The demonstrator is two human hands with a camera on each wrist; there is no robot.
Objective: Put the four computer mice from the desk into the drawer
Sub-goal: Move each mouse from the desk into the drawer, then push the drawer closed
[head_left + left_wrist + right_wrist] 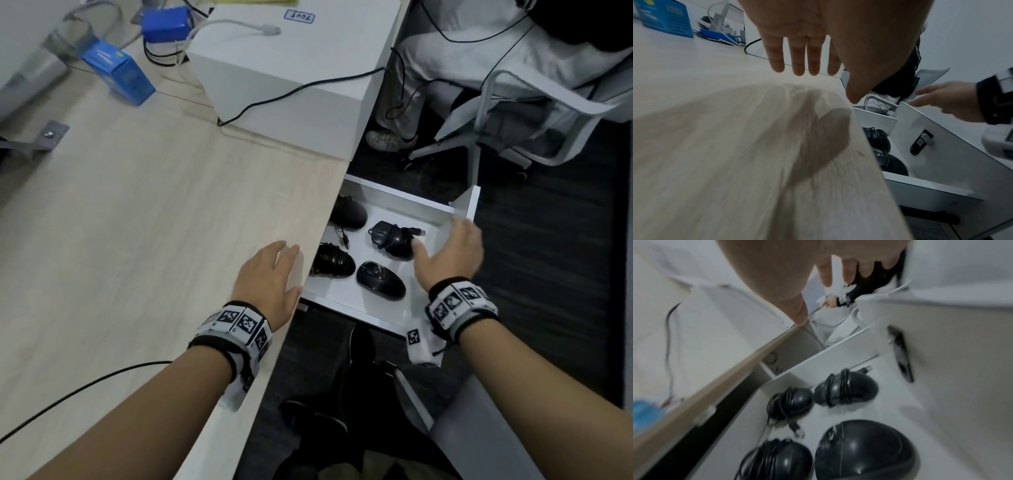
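Observation:
Several black computer mice lie in the open white drawer (404, 198) under the desk's right edge. Two have cables wound round them: one far right (394, 240), one near left (334, 262). A smooth mouse (380, 281) lies near right, and another (349, 212) sits half under the desk edge. My right hand (448, 253) hovers over the drawer's right end with relaxed fingers, holding nothing, fingertips by the drawer front (920, 144); whether they touch it I cannot tell. My left hand (270, 274) lies flat and spread just above the wooden desk (154, 222). The blurred right wrist view shows the mice (846, 389) below the hand (818, 272).
A white box (291, 68) with a black cable (301, 89) across it stands at the desk's back, with blue boxes (120, 72) to its left. Another cable (85, 387) crosses the near desk. A seated person (479, 51) on a chair is beyond the drawer.

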